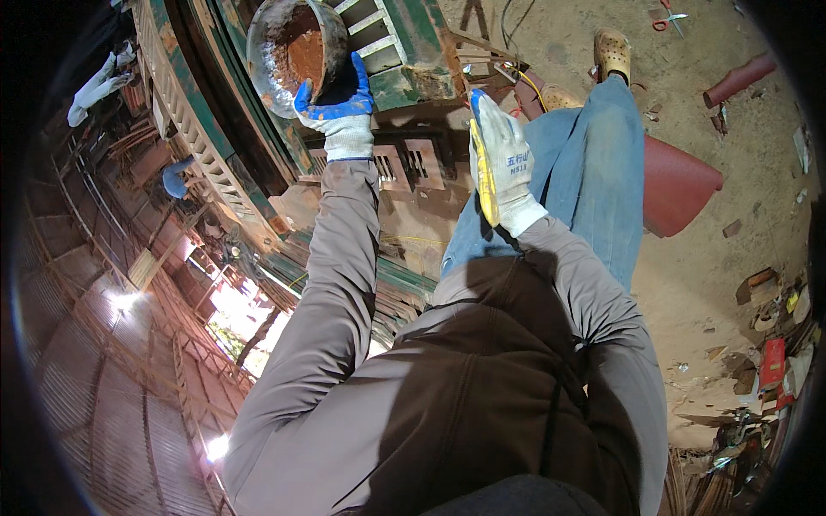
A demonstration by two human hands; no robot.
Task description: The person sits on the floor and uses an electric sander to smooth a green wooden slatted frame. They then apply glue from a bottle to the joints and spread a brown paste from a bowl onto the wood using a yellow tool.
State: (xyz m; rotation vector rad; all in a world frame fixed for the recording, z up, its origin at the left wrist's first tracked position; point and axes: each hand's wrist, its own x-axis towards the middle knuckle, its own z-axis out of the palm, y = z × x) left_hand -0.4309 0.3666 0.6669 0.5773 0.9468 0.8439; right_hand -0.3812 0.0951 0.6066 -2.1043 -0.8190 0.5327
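A grey, round tub [323,50] tilts at the top, with reddish-brown paste inside and smears on its wall. My left hand [342,120], in a white knitted glove with a blue coating, cups the tub's near side. Its thumb and fingers are spread around that side. To the right, my right hand [506,159] wears a white glove with a blue fingertip showing. A flat yellow thing [484,176] lies along its palm side, held there. Seen nearly edge-on, its kind is unclear, and the fingers around it are partly hidden.
Beside the tub stands a green metal frame [413,47] with slotted grilles. Red sheet material [681,185] lies on the floor by my legs, with a red roll [740,79] and scissors [669,19] farther off. Scrap [757,370] is piled at right. Another person [176,178] is at far left.
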